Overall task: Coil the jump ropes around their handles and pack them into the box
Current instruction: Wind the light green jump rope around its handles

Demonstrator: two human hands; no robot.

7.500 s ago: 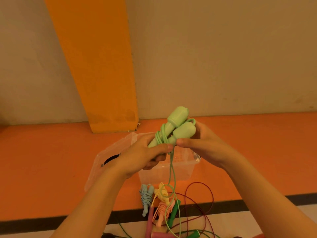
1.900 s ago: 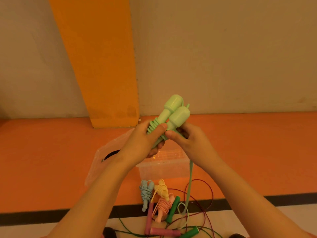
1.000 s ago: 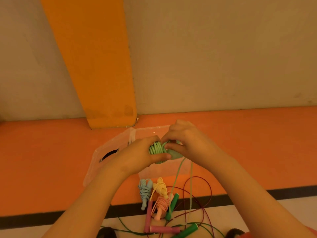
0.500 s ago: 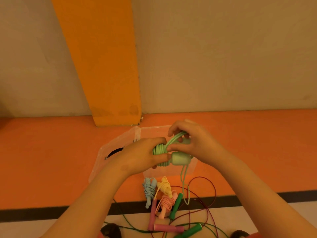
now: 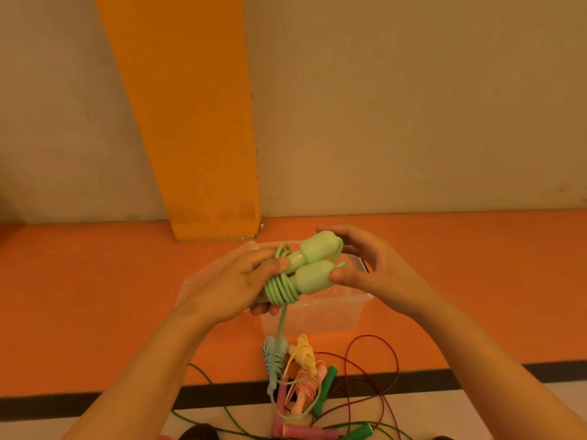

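Observation:
I hold a light green jump rope (image 5: 309,271) above the clear plastic box (image 5: 320,312). Its two fat handles lie side by side, with several turns of cord wound round their thin ends. My left hand (image 5: 241,290) grips the wound part from below and the left. My right hand (image 5: 365,268) pinches the handles' thick ends between thumb and fingers. A loose length of green cord hangs from the coil down to the floor.
On the floor in front of the box lie coiled ropes: blue (image 5: 274,360), yellow (image 5: 303,352) and pink (image 5: 305,385). Loose dark green (image 5: 324,389), pink-handled (image 5: 305,430) and maroon (image 5: 374,369) ropes are tangled there. An orange pillar (image 5: 190,122) stands behind.
The handles have swung up and now point right and away, with their thick ends clear of the hands. My right hand moved from the coil to the handle ends. More turns sit on the handles.

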